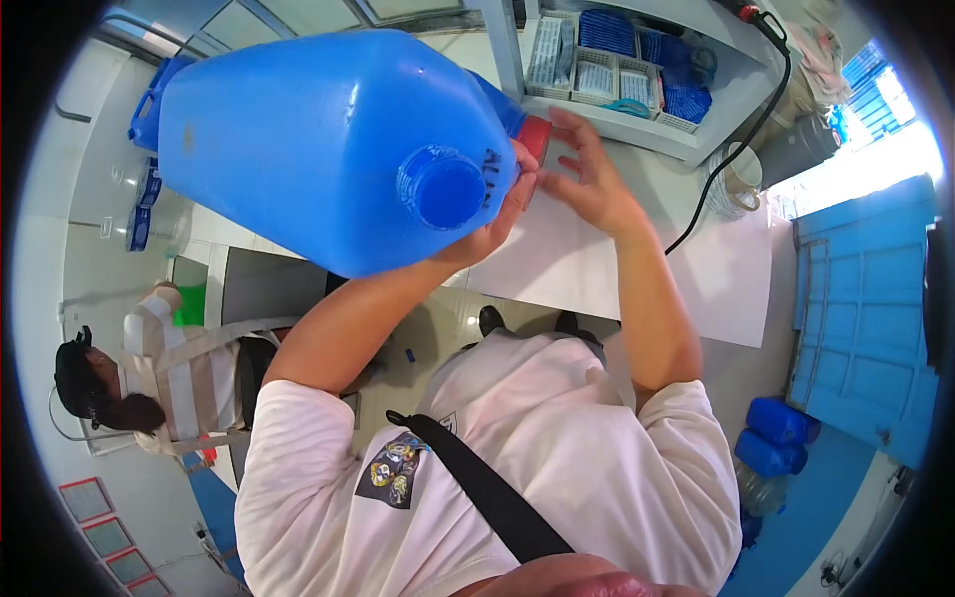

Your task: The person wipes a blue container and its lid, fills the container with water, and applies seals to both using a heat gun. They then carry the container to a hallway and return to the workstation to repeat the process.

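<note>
A large blue water jug [288,139] lies on its side over the white counter, its narrow end toward my hands. It has a round blue cap [448,189] facing up, dark handwriting beside that cap, and a red cap [534,137] at the right end. My left hand [505,199] comes from below the jug, with its fingers closed at the edge of the red cap. On the other side of the red cap is my right hand [589,179], fingers apart and curved toward it. Its thumb is close to my left fingertips.
White baskets [595,78] with blue packets sit on a shelf behind the counter [557,259]. A black cable [711,179] hangs down at the right. A seated person [179,368] is at the left. Blue containers [776,438] stand by the blue door [865,328].
</note>
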{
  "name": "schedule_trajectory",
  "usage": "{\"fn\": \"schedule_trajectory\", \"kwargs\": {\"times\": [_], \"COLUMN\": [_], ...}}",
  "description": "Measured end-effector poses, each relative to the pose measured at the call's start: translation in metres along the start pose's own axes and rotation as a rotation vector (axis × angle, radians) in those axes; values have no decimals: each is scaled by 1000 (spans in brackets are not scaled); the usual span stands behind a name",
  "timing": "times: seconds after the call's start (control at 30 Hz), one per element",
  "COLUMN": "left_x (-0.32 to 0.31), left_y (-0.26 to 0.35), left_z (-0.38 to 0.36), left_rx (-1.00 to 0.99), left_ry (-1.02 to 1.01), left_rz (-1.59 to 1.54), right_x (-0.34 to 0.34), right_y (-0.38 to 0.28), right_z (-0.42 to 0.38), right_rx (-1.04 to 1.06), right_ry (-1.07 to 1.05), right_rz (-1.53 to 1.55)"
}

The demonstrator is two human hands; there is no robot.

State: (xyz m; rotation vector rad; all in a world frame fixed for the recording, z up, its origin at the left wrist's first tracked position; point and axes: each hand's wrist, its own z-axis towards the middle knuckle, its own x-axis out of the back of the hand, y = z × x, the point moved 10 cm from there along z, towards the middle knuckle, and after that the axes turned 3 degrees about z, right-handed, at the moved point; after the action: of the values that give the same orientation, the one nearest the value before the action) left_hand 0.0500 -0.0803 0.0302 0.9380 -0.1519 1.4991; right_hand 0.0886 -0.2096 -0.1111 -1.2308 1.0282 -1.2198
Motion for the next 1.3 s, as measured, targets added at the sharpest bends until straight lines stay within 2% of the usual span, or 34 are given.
{"fn": "schedule_trajectory", "kwargs": {"times": [0.07,0.1,0.17,0.2,0.23,0.27,0.33,0.43,0.53,0.67,0.7,0.77,0.8,0.83,0.87,0.9,0.93,0.97,1.0,1.07,1.1,1.17,1.3], "left_x": [3,1,-4,-3,-3,-5,-10,15,31,53,59,75,85,72,82,110,136,163,194,257,280,305,321], "left_y": [4,7,-1,-12,-24,-53,-78,-95,-132,-154,-172,-199,-182,-171,-158,-153,-149,-150,-151,-186,-208,-225,-283], "left_z": [2,4,3,-4,-10,-17,-21,-7,-7,-4,-5,-12,-14,-21,-10,8,27,41,53,63,63,54,41], "left_rx": [-7,-23,-18,-2,13,82,74,-21,25,43,142,234,-47,-333,-333,-179,-29,-25,-21,564,705,879,949], "left_ry": [15,20,73,103,132,48,-180,-75,-41,-48,13,75,-20,-116,-111,-70,-28,1,30,241,188,368,324], "left_rz": [20,30,-46,-86,-127,-11,349,481,508,279,-27,-331,350,1031,1038,844,648,666,684,-27,-157,-406,-633], "right_x": [11,5,-25,-23,-1,14,34,59,70,73,74,66,70,71,61,56,47,39,29,0,-10,-36,-64], "right_y": [31,33,32,46,54,48,49,18,-6,-25,-25,-2,6,30,45,47,52,55,49,33,33,12,3], "right_z": [0,-1,3,8,16,14,1,-26,-53,-77,-82,-85,-89,-93,-92,-91,-90,-87,-77,-56,-43,4,68], "right_rx": [-216,-219,-243,-246,-72,101,40,-47,-97,-135,-134,-92,-87,-98,-108,-104,-190,-272,-267,-345,-338,-108,-149], "right_ry": [257,258,70,70,185,294,371,484,541,575,577,455,453,472,464,456,475,491,481,375,369,177,156], "right_rz": [175,181,604,606,246,-115,-192,-349,-519,-721,-722,87,86,616,1146,1146,1026,904,902,501,499,274,388]}}
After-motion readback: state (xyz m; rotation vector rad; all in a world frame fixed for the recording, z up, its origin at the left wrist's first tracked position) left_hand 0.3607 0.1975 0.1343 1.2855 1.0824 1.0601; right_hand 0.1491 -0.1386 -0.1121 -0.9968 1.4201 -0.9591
